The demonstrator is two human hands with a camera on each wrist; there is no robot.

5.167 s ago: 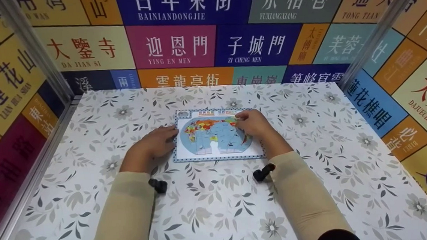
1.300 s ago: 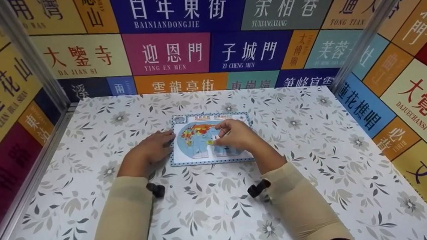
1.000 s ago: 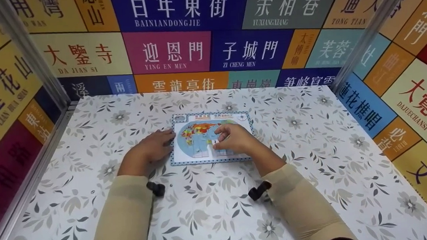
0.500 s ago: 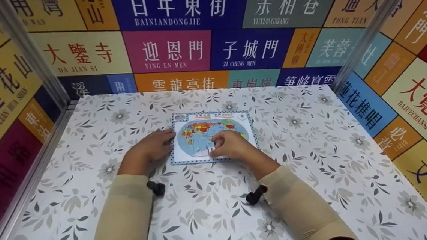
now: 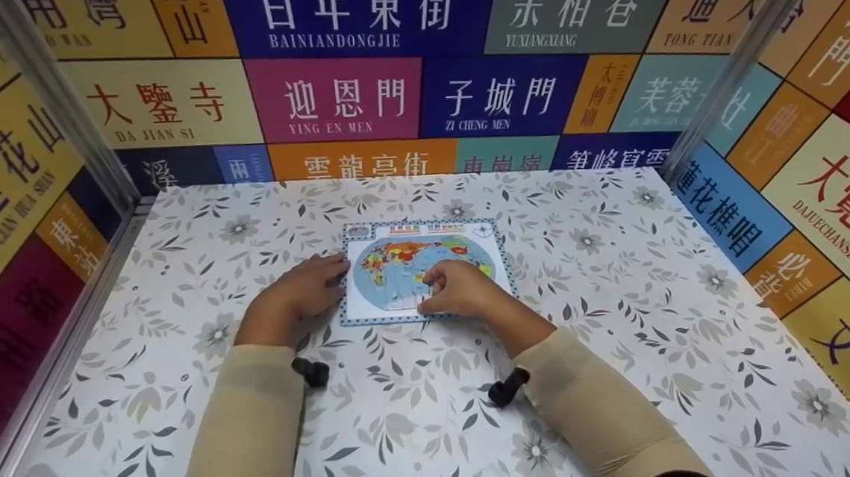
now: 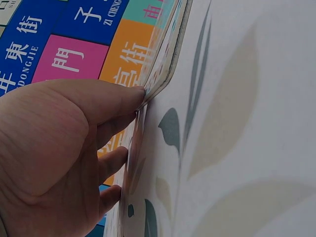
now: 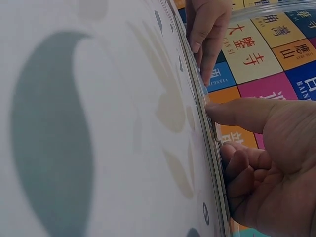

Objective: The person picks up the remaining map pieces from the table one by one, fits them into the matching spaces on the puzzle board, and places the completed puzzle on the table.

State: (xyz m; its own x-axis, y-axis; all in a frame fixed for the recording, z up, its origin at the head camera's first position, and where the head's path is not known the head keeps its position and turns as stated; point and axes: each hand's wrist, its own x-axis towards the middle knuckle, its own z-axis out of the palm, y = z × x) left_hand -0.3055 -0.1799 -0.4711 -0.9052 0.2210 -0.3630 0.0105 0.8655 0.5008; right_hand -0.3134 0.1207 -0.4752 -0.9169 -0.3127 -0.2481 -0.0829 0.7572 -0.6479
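Note:
A world-map jigsaw puzzle (image 5: pixel 384 290) lies flat on the table, in a white board (image 5: pixel 357 309) with a blue dotted border. My left hand (image 5: pixel 305 288) rests at the board's left edge, its thumb touching the rim in the left wrist view. Over the lower middle of the map, my right hand (image 5: pixel 467 289) pinches a small puzzle piece between thumb and curled fingers, low against the board. Most of that piece is hidden by the fingers. From the right wrist, the board's edge (image 7: pixel 198 96) appears side-on, with the right thumb and fingers (image 7: pixel 247 111) right at it.
A white cloth with grey leaves and flowers (image 5: pixel 409 434) covers the table. Panels with Chinese lettering (image 5: pixel 340 98) stand behind and at both sides, with metal posts (image 5: pixel 749 59) at the corners. A black wrist camera (image 5: pixel 509 388) sits on the right sleeve.
My right hand has moved from the map's upper right to its lower middle, bringing a piece to the gap there. Over the last half second it barely shifts. The left hand stays at the board's edge.

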